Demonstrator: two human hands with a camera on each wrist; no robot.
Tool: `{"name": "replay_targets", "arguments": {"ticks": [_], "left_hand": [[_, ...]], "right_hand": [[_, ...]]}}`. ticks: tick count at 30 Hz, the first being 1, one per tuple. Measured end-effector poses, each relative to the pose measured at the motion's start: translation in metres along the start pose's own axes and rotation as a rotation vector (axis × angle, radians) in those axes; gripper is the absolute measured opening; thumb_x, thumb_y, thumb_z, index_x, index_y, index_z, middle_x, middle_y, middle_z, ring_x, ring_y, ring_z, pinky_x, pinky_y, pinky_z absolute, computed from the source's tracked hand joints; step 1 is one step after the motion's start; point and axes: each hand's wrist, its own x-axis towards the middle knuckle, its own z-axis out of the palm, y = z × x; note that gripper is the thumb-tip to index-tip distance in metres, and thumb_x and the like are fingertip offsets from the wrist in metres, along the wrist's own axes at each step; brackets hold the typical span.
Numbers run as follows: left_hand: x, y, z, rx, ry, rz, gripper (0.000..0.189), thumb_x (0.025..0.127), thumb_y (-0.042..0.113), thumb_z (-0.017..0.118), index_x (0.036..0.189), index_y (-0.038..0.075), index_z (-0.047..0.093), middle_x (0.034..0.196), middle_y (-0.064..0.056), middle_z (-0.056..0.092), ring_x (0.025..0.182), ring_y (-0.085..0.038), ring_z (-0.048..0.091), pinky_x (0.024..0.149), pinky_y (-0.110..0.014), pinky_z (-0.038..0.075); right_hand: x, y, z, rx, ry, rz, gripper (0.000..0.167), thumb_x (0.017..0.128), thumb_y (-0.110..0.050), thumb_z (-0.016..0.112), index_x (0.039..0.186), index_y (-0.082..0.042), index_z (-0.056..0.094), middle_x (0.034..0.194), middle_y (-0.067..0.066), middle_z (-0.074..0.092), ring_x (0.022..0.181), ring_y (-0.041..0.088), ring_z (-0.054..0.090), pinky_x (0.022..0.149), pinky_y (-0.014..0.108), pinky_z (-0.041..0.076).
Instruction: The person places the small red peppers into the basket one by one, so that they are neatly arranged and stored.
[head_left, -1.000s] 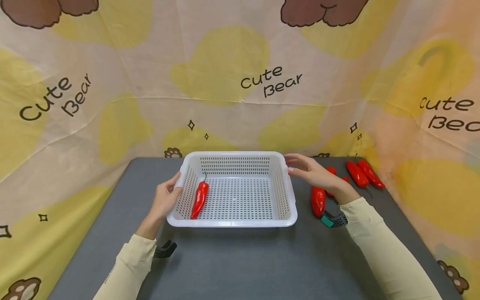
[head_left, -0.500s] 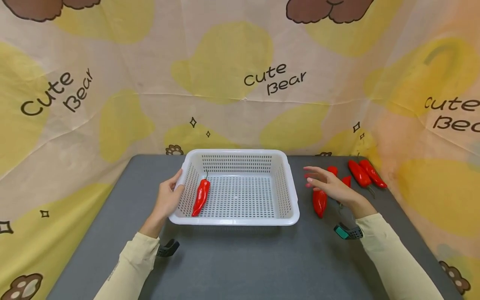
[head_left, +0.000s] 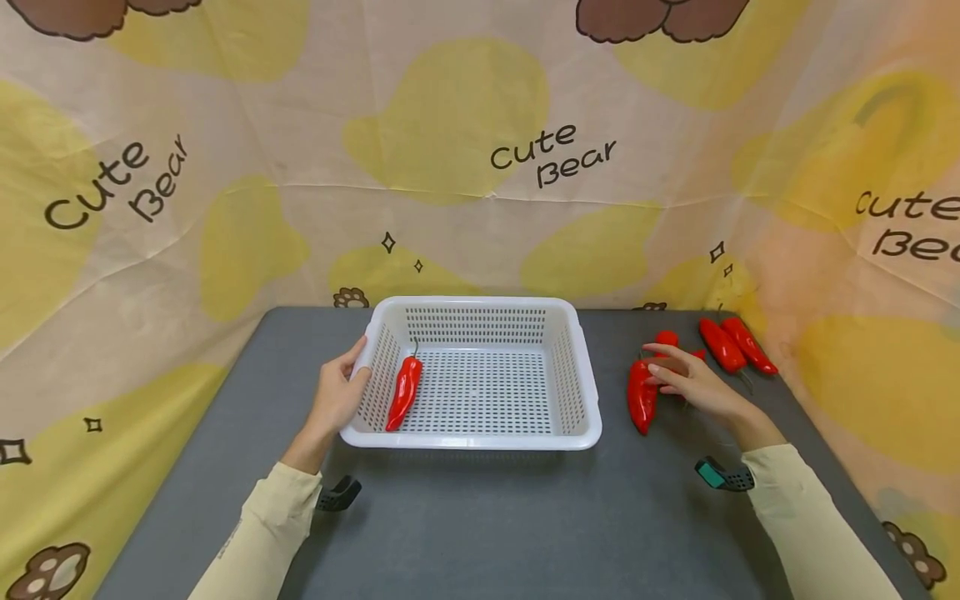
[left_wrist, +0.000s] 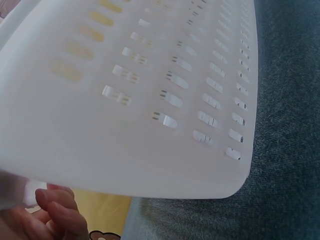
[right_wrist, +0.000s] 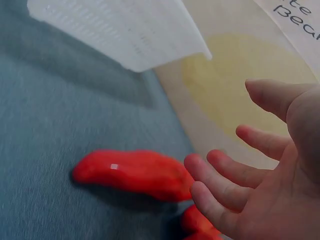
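Note:
A white perforated plastic basket (head_left: 474, 442) stands in the middle of the head view, with one long red pepper (head_left: 405, 393) lying inside at its left. My left hand (head_left: 336, 396) grips the basket's left rim; in the left wrist view its fingers (left_wrist: 62, 212) curl at the rim beside the slotted wall. To the right of the basket, my right hand (head_left: 697, 382) hovers over a cluster of red peppers, partly hiding them. Its fingers are spread and hold nothing. The nearest red pepper (right_wrist: 132, 172) lies right by the fingertips in the right wrist view.
Two more red peppers (head_left: 738, 346) lie at the back right edge of the grey table (head_left: 480, 525). A patterned cloth backdrop (head_left: 450, 125) encloses the table at the back and sides. A dark wristband (head_left: 723, 475) is on the right wrist.
My right hand has left the basket's right rim and moved right and down to the peppers. My left hand stays on the left rim; the basket has barely shifted in view.

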Motion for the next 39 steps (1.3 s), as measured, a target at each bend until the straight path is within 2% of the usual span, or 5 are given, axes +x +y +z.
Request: {"name": "replay_targets", "arguments": {"ticks": [9,14,21,31,39], "left_hand": [[0.002,-0.002,0.001,0.008,0.009,0.004,0.059,0.1,0.007,0.043,0.158,0.01,0.031,0.153,-0.023,0.047,0.122,-0.043,0.062,0.092,-0.053,0.056],[0.003,-0.002,-0.001,0.013,0.012,0.011,0.059,0.1,0.007,0.043,0.158,0.01,0.032,0.153,-0.023,0.047,0.122,-0.042,0.062,0.093,-0.054,0.055],[0.004,-0.003,0.0,0.022,0.016,0.0,0.059,0.101,0.007,0.043,0.158,0.011,0.032,0.152,-0.023,0.048,0.12,-0.04,0.063,0.092,-0.052,0.057],[0.002,-0.002,0.001,0.035,0.029,-0.011,0.059,0.1,0.008,0.043,0.158,0.01,0.033,0.152,-0.022,0.049,0.12,-0.037,0.062,0.093,-0.051,0.058],[0.0,-0.001,0.001,0.047,0.038,-0.012,0.059,0.1,0.007,0.044,0.157,0.01,0.034,0.152,-0.022,0.048,0.119,-0.036,0.063,0.091,-0.048,0.06]], "right_hand": [[-0.006,0.014,0.005,-0.125,0.044,-0.043,0.06,0.103,-0.024,0.054,0.152,0.005,0.034,0.147,0.032,0.047,0.123,0.044,0.056,0.09,0.026,0.056],[-0.003,0.016,0.011,-0.234,0.049,-0.069,0.059,0.101,-0.021,0.059,0.149,0.006,0.038,0.141,0.034,0.05,0.123,0.05,0.055,0.096,0.044,0.055],[0.0,0.011,0.02,-0.324,0.042,-0.066,0.066,0.095,-0.021,0.069,0.149,0.003,0.037,0.136,0.037,0.05,0.113,0.052,0.058,0.089,0.058,0.056],[0.011,0.006,0.024,-0.418,-0.042,-0.141,0.065,0.084,-0.003,0.076,0.142,0.01,0.048,0.103,0.02,0.055,0.075,0.022,0.045,0.059,0.023,0.039],[0.013,0.006,0.025,-0.437,-0.016,-0.092,0.063,0.087,-0.015,0.076,0.139,0.006,0.049,0.112,0.023,0.06,0.093,0.029,0.056,0.076,0.035,0.05]]}}
